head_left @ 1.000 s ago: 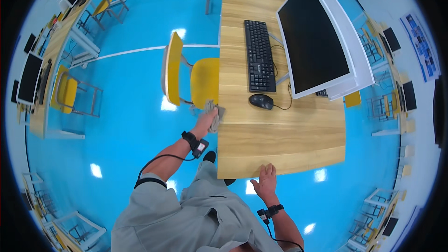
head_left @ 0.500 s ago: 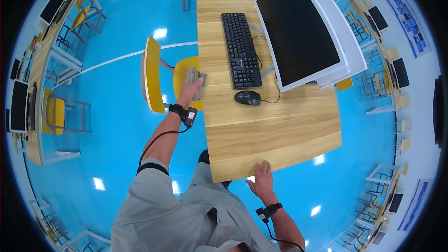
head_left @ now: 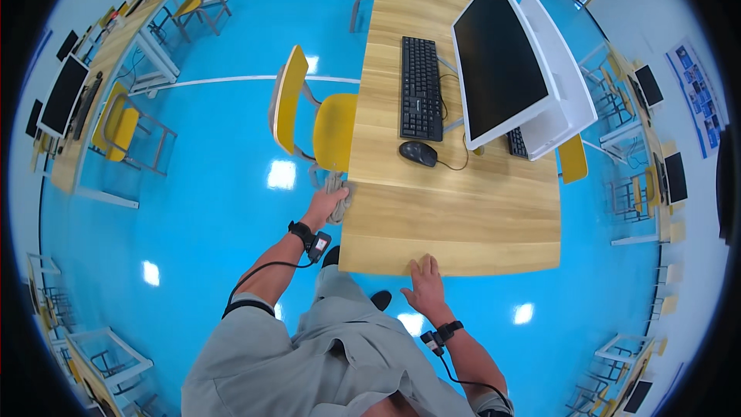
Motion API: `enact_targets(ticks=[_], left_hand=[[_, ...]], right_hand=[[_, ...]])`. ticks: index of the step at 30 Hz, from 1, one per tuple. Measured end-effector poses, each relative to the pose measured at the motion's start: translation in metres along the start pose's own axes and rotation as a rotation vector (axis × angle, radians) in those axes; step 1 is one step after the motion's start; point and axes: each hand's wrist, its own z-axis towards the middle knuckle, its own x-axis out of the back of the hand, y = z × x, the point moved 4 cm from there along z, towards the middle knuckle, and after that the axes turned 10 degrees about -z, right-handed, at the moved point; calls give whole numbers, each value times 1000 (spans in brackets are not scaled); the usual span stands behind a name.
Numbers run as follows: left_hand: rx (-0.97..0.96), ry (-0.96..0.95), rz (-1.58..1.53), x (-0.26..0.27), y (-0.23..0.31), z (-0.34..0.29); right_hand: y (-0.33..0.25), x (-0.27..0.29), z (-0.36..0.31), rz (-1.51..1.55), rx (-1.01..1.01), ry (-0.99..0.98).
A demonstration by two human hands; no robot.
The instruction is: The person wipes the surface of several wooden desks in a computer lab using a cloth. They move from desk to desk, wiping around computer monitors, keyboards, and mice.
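Observation:
My left hand is closed round a crumpled grey cloth, which it presses to the left edge of the wooden table. My right hand holds nothing; its fingers lie spread on the table's near edge, thumb out to the left. Beyond the hands stand a black mouse, a black keyboard and a white-framed monitor with a dark screen.
A yellow chair stands at the table's left side, just past my left hand. Another yellow chair shows at the right side. Desks with monitors line the left wall, and more stand along the right. The floor is shiny blue.
My left hand has drawn the cloth nearer along the table's left edge. The view has shifted, showing more of the far table. My right hand stays on the near edge.

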Motion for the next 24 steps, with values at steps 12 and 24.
enact_targets(ticks=[12, 24], left_hand=[[151, 68, -21, 27, -90, -133], [301, -182, 114, -27, -117, -236]], right_hand=[[26, -22, -40, 45, 122, 13], [26, -25, -89, 437, 102, 10]])
